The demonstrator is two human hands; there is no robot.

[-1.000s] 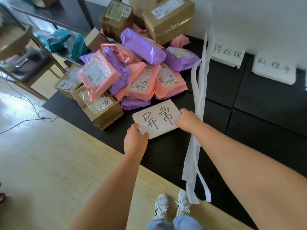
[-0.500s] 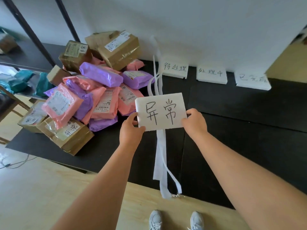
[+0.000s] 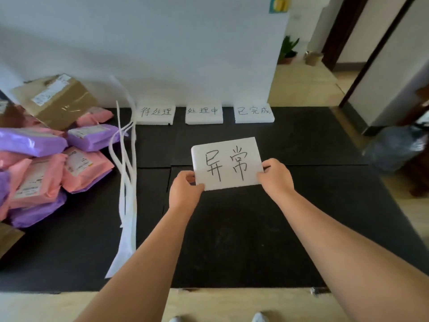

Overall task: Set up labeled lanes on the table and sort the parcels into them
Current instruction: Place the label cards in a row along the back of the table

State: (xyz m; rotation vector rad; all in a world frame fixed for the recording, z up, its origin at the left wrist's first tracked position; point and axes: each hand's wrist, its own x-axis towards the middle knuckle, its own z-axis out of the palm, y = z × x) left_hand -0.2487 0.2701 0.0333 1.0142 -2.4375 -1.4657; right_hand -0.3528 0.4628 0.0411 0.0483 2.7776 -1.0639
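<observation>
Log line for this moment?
phase: lane setup | left hand and right hand hold 异常 sign over mat | three signs at wall | parcels piled left

The 异常 sign (image 3: 228, 163), which lay beside the parcel pile (image 3: 46, 159) a second ago, has been lifted by the left hand (image 3: 184, 194) and right hand (image 3: 276, 177) and carried right, over the tabletop (image 3: 232, 240) before the three labels (image 3: 203, 112)

I see a potted plant (image 3: 287, 51) and a brown container (image 3: 313, 58) on wood floor (image 3: 301, 87) past the table (image 3: 313, 140) far-right corner. Grey plastic bag (image 3: 394, 147) off its right edge.
</observation>
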